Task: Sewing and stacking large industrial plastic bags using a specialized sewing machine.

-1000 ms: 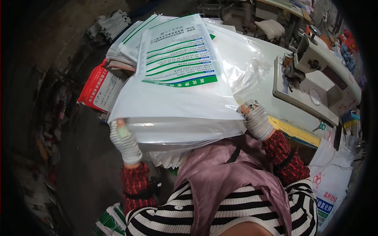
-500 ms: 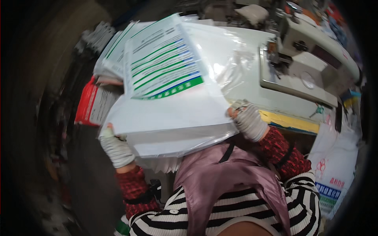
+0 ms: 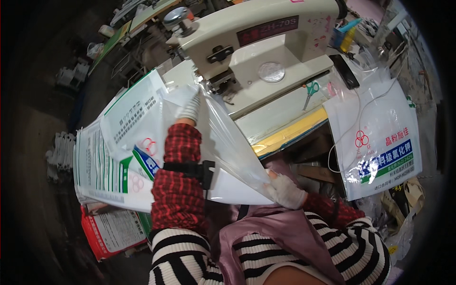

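A large white printed plastic bag (image 3: 232, 185) lies across the left part of the table, its right side drawn up in long folds. These folds run together at my left hand (image 3: 190, 108), gloved and stretched forward beside the sewing machine's needle head (image 3: 219, 78). Its fingertips are partly hidden, but the hand appears closed on the bag's edge. Near my lap, my right hand (image 3: 286, 191), also gloved, grips the bag's near right corner between thumb and fingers. The cream sewing machine (image 3: 304, 47) stands just beyond the bag.
Teal-handled scissors (image 3: 311, 89) and a black phone (image 3: 344, 71) with a white cord lie right of the machine. Another printed white bag (image 3: 375, 137) hangs at the table's right. Below the left side sits a red-and-white package (image 3: 111, 230). A yellow strip (image 3: 292, 130) lines the table's front edge.
My view has swung toward the sewing machine. My left hand has gone from the bag's near left corner forward to the needle head. My right hand keeps its corner; the bag has become folded.
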Demonstrator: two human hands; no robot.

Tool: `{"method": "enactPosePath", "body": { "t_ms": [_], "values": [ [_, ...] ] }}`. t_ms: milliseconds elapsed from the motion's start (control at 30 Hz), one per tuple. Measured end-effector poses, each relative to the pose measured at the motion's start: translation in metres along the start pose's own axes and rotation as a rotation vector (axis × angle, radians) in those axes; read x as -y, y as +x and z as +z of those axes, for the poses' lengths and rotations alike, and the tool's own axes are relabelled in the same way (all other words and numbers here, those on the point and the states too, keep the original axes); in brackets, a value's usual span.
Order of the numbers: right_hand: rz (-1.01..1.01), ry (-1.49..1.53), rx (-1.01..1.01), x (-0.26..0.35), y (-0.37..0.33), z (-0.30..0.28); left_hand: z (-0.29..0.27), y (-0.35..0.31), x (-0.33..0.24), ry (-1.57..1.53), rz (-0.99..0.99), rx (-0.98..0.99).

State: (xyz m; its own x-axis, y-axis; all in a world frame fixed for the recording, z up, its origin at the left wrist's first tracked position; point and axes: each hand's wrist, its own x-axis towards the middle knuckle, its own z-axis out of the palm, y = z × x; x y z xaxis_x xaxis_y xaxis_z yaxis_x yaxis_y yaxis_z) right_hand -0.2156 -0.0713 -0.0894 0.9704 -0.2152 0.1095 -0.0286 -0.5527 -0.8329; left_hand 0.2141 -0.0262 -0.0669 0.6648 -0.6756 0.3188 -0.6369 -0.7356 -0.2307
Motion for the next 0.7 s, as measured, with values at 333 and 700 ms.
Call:
{"method": "enactPosePath", "body": {
  "t_ms": [333, 700],
  "values": [
    [0.151, -0.58, 0.328, 0.019, 0.014, -0.054, 0.094, 0.003, -0.018, -0.116, 0.021, 0.38],
    [0.099, -0.365, 0.164, 0.029, 0.214, -0.035, -0.067, -0.053, 0.051, -0.132, 0.315, 0.565]
  ]
}}
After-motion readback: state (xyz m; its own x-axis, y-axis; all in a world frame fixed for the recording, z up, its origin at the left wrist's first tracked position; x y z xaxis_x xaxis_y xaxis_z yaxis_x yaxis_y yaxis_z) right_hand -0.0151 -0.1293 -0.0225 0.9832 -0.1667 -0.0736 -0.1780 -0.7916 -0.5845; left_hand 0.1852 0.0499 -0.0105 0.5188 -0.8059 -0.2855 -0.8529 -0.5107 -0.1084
